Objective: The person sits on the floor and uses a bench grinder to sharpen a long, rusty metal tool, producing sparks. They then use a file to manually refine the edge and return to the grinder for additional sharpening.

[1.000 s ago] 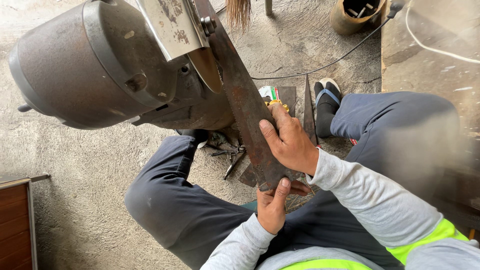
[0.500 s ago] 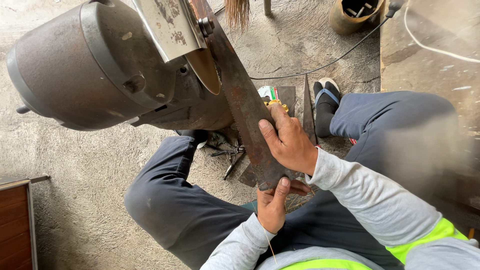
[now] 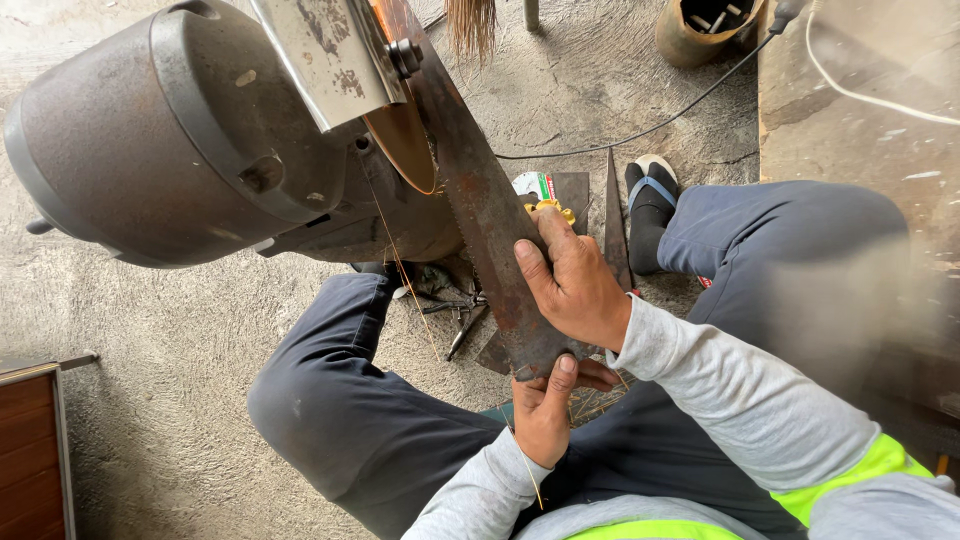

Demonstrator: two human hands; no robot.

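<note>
The rusty saw blade [image 3: 480, 215] slants up from the person's lap to the orange grinding disc [image 3: 405, 150] of the grey bench grinder [image 3: 170, 130]. The right hand [image 3: 575, 285] lies clamped over it (toothed edge leftward); the left hand [image 3: 545, 410] pinches its lower end.

- Sleeves [image 3: 740, 400]: light grey, long, on both arms.
- Vest [image 3: 860, 470]: fluorescent yellow-green band over the grey top.
- Trousers [image 3: 340, 410]: dark navy.
- Sock [image 3: 645, 225]: black, in a sandal [image 3: 655, 175] with 1 blue strap.
</note>
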